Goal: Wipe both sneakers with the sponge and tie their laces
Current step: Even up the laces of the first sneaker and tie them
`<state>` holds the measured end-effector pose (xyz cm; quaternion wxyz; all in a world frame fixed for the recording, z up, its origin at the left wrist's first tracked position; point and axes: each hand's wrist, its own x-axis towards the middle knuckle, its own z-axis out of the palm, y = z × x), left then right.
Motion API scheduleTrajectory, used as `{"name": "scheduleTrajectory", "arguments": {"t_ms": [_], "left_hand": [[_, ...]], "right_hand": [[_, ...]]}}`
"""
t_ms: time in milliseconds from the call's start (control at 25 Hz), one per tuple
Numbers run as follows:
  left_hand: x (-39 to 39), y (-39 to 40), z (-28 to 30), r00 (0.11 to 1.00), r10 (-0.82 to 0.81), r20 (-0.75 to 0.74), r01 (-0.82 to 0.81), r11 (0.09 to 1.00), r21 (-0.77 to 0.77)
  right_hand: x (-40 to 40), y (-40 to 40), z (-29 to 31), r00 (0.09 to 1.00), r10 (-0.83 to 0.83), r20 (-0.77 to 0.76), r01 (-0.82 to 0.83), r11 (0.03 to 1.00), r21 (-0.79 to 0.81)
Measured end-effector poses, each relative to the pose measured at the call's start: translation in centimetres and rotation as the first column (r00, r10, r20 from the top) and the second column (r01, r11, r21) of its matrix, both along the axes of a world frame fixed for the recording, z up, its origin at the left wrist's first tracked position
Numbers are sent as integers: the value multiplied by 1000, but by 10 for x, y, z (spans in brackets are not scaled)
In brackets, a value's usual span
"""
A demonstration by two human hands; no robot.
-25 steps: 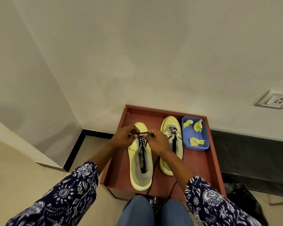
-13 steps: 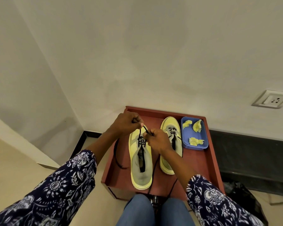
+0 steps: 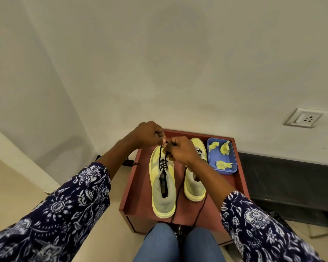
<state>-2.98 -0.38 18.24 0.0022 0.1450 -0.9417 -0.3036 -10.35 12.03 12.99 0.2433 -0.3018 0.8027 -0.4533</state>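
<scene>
Centrally, a reddish-brown tray (image 3: 138, 188) sits on the floor against a pale wall, just beyond a person's knees. On the tray stand two yellow sneakers side by side: the left sneaker (image 3: 162, 193) and the right sneaker (image 3: 194, 184). At the tray's far right corner, a blue dish (image 3: 226, 157) holds yellow sponge pieces (image 3: 224, 148). Above the left sneaker's toe, the left hand (image 3: 149, 135) and right hand (image 3: 180, 150) each pinch its black lace (image 3: 160, 157), fingers curled tight.
</scene>
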Motion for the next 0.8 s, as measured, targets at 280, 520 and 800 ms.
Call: {"name": "scheduleTrajectory", "arguments": {"t_ms": [280,520,800], "left_hand": [[1,6,34,996,-25,87,34,993,-110],[7,17,47,994,61,87,-56,997,-59],[14,21,60,961,268,73,-278,928,248]], "right_hand": [[11,4,31,999,28,-29,-28,1000,-2],[17,8,41,999,27,-22,-27,1000,13],[16,10,63,999,34,-37,-34,999,-4]]}}
